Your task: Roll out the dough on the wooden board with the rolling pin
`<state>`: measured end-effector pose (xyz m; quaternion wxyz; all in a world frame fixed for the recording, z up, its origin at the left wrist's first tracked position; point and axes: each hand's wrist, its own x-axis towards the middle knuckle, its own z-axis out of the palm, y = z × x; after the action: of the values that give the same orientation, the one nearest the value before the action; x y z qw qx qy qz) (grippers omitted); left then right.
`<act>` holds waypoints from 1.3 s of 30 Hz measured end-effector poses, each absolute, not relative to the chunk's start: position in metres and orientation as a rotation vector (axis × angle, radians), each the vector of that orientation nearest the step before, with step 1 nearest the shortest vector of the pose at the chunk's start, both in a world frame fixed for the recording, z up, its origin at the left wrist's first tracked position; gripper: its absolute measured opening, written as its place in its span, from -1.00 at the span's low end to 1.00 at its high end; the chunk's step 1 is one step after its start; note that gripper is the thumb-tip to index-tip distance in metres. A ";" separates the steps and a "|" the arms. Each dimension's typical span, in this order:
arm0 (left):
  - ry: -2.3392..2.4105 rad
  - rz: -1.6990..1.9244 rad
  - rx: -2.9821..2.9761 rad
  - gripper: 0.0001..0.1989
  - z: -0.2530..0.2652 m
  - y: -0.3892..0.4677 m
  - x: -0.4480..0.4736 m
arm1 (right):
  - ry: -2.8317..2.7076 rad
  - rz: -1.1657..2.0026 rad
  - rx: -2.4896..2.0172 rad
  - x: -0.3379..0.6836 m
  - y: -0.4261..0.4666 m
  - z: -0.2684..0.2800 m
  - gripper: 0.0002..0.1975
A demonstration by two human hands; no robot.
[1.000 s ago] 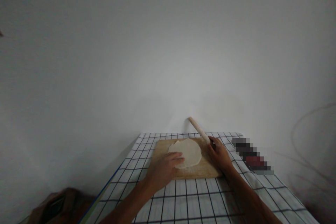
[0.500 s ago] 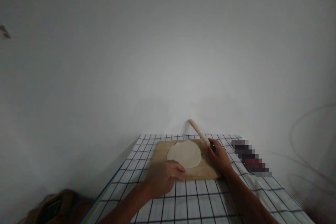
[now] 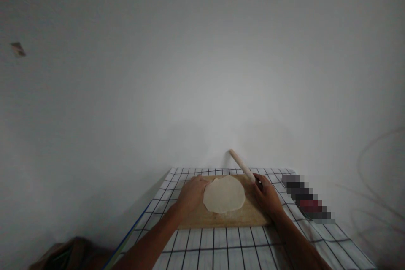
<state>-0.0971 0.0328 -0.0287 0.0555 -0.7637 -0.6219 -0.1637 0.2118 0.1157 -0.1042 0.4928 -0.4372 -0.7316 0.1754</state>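
A thin, roughly round sheet of dough [image 3: 224, 194] lies flat on a wooden board [image 3: 234, 220]. At its upper left edge is my left hand [image 3: 192, 193], with the fingers closed together on the rim; the fingertips are partly hidden. My right hand [image 3: 266, 196] rests at the board's right side, wrapped round one end of a wooden rolling pin [image 3: 242, 166]. The pin slants up and away to the left, its far end raised past the back of the board.
A white tablecloth with dark checks [image 3: 218, 247] covers the table under the board. Along the right edge sits a pixelated dark and red object [image 3: 308, 200]. A pale wall [image 3: 202, 71] rises behind the table. A brown item [image 3: 66, 253] is low at the left.
My left hand has moved from the dough's lower left edge up to its upper left edge. The dough's outline has shifted slightly. My right hand still holds the rolling pin.
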 end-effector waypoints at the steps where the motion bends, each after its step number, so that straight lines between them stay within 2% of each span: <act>1: -1.898 -0.466 -2.308 -0.63 -0.028 0.034 -0.095 | -1.772 0.432 -1.066 0.212 0.115 -0.104 -0.54; 5: -1.936 -0.449 -2.294 -0.55 -0.025 0.037 -0.092 | -1.767 0.424 -1.067 0.212 0.115 -0.104 -0.55; 26: -1.824 -0.588 -2.371 -0.61 -0.039 0.033 -0.101 | -1.769 0.431 -1.064 0.213 0.116 -0.107 -0.53; 39: -1.768 -0.706 -2.368 -0.52 -0.043 0.029 -0.099 | -1.771 0.446 -1.075 0.214 0.112 -0.104 -0.54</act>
<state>-0.0990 0.0291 -0.0426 0.0516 -0.7784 -0.5810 -0.2320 0.2136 0.1124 -0.1043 0.4893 -0.4424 -0.7289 0.1835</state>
